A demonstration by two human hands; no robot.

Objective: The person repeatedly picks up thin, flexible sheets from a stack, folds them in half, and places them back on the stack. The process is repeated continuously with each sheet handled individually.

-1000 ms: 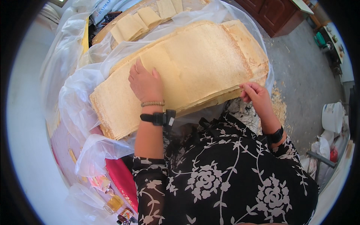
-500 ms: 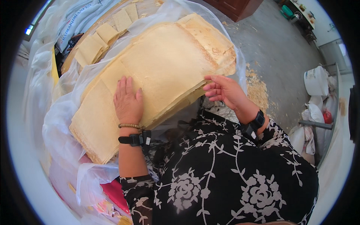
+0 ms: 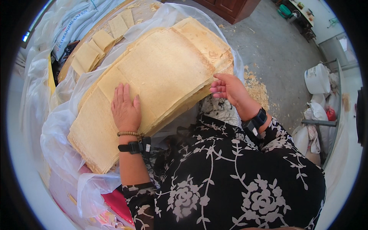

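A thick stack of thin, tan flatbread sheets (image 3: pixel 165 61) lies slanted on clear plastic sheeting in front of me. My left hand (image 3: pixel 127 111) rests flat on top, fingers stretched out, near the stack's left-hand part. At the near right edge, my right hand (image 3: pixel 230 89) has its fingers curled. Its fingertips meet at the edge of the upper flatbread sheet, seemingly pinching it; the exact contact is partly hidden. Layered, rough edges show along the side facing me.
Smaller folded flatbread pieces (image 3: pixel 92 53) lie on a round board beyond the stack. Clear plastic sheeting (image 3: pixel 57 130) bunches at the left. Crumbs (image 3: pixel 255 90) litter the grey floor. A white bucket (image 3: pixel 317 79) and sacks (image 3: pixel 301 140) stand at the right; a brown cabinet (image 3: pixel 232 9) is behind.
The view has shifted slightly. My left hand stays flat on the stack. My right hand remains at the near right edge, its fingers drawn a little closer to the sheet's edge.
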